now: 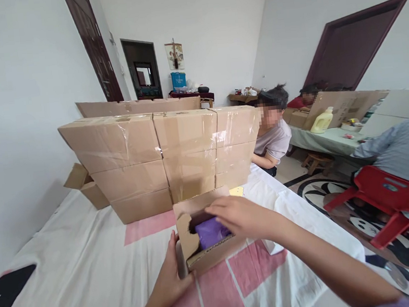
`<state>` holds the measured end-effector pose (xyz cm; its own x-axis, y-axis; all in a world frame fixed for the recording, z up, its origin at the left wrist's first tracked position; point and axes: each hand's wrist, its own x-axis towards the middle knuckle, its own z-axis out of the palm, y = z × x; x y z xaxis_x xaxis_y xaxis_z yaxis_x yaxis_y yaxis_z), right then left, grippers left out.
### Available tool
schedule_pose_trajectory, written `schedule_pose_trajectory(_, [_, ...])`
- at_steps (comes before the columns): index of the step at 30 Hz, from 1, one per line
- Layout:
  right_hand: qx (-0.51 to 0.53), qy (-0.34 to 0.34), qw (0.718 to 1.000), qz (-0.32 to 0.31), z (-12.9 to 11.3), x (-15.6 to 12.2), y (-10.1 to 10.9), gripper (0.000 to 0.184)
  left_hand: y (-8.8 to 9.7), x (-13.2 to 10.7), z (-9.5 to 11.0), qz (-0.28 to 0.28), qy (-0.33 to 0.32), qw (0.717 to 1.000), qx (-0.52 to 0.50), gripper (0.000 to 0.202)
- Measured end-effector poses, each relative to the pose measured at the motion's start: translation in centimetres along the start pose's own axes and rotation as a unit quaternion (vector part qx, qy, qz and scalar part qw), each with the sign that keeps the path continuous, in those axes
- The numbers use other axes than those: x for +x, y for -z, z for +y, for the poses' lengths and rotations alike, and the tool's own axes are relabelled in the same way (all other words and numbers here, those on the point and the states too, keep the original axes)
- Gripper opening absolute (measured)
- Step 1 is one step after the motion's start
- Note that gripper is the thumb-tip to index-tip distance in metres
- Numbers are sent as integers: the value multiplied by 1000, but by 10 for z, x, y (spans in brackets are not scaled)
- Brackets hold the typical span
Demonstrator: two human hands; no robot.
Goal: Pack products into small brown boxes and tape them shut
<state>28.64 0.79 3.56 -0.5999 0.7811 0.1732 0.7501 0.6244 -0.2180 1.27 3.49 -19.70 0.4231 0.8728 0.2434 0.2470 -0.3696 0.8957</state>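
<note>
On a white and pink cloth (93,270), the left hand (173,277) steadies an open cardboard box (203,255) at its near corner, while the right hand (241,215) reaches over it, touching the purple packet (210,232) inside. Behind stands a stack of taped cartons (161,157).

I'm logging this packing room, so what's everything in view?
sealed boxes: at least nine, brown, stacked mid-table
small box: one, brown, open, near edge
packet: one, purple, inside small box
flapped box: one, brown, left of stack
cloth: one, white with pink squares, covering table
jug: one, yellow, far table at right
chair: one, red, right
person in grey: one, seated behind stack's right end
person in stripes: one, on chair
left hand: one, holding small box's near-left side
right hand: one, open, over packet
</note>
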Motion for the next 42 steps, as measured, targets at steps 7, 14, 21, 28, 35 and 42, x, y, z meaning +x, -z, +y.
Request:
schedule_pose_trajectory(7, [331, -170, 880, 294, 30, -89, -89, 48, 11, -2, 25, 20, -151, 974, 166, 88])
schedule_pose_trajectory(14, [352, -132, 858, 350, 13, -70, -134, 54, 17, 0, 28, 110, -188, 968, 121, 64])
schedule_pose_trajectory(21, [294, -179, 875, 340, 14, -49, -129, 46, 26, -2, 37, 212, -35, 977, 3, 44])
schedule_pose_trajectory(28, [475, -222, 794, 308, 44, -19, -138, 73, 16, 1, 38, 199, 46, 974, -98, 71])
schedule_pose_trajectory(35, [415, -131, 846, 309, 49, -34, -142, 28, 21, -4, 32, 195, -27, 980, -25, 65])
schedule_pose_trajectory(42, [408, -88, 854, 310, 52, -34, -138, 33, 31, 8, 25, 188, 84, 978, -37, 63])
